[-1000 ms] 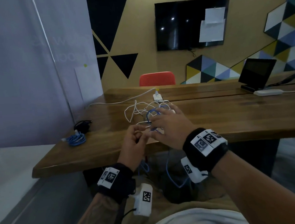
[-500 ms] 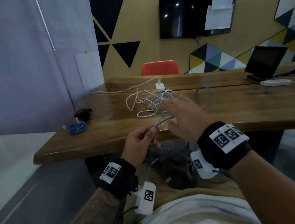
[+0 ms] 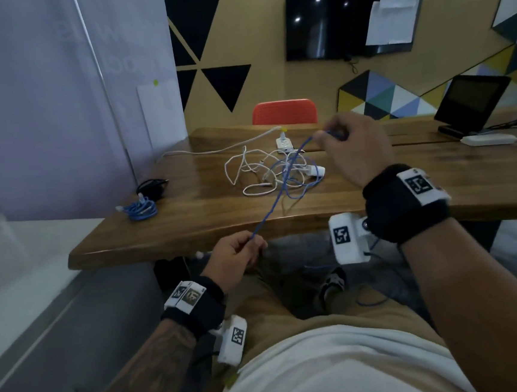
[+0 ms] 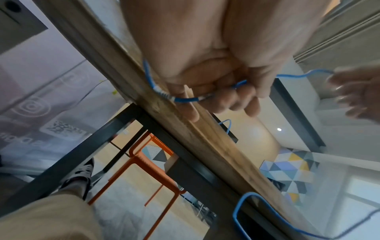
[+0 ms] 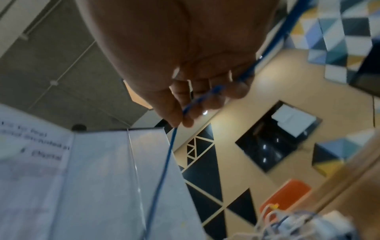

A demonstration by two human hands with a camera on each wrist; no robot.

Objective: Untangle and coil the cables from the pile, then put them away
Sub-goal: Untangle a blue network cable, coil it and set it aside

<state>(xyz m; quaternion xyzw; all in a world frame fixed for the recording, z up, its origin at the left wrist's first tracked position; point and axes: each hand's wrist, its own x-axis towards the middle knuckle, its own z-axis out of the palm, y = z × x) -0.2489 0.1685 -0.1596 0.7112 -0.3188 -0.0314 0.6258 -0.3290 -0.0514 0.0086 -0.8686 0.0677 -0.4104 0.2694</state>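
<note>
We draw the blue cable (image 3: 277, 194) taut, left hand (image 3: 236, 260) and right hand (image 3: 353, 147) both pinching it; next, free it from the pile (image 3: 277, 172).

On the wooden table (image 3: 406, 189), a pile of tangled cables (image 3: 275, 174) lies near the middle, just in front of a power strip (image 3: 284, 143). Well to the left of the pile, a coiled cable (image 3: 141, 208) sits near the table's left edge, with a second bundle (image 3: 151, 186) just behind it. One cable (image 3: 277, 191) stretches from the left hand (image 3: 236, 258), which is below the near table edge, up over the pile to the right hand (image 3: 356, 146), raised above the tabletop. A chair (image 3: 284, 112) stands behind the table. At far right rest a tablet (image 3: 472, 99) and a flat device (image 3: 488, 139) before it.
</note>
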